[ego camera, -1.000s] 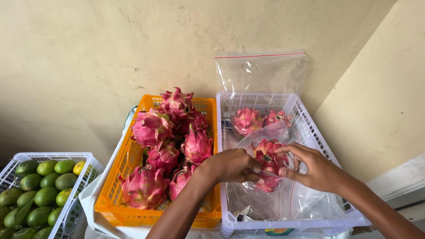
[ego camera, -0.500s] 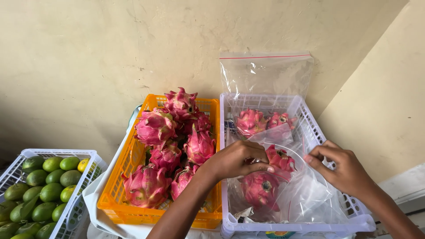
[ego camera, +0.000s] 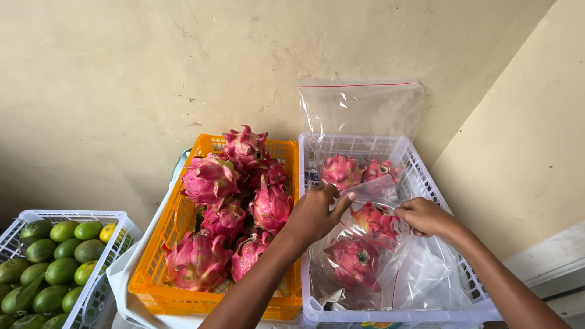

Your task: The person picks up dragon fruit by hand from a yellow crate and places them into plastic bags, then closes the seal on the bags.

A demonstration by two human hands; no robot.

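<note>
hands (ego camera: 317, 213) (ego camera: 423, 216) pinching clear bag (ego camera: 378, 244), white basket (ego camera: 414, 164)

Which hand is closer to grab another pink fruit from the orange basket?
Left, probably. The left hand sits right beside the orange basket of dragon fruits, while the right hand pinches the clear bag farther away over the white basket.

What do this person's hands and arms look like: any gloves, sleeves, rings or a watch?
Both are bare. The left hand and right hand have no gloves, and no rings show. Both forearms are uncovered to the frame's edge, with no sleeve, watch or bracelet in view. The fingernails look short and unpainted.
</note>
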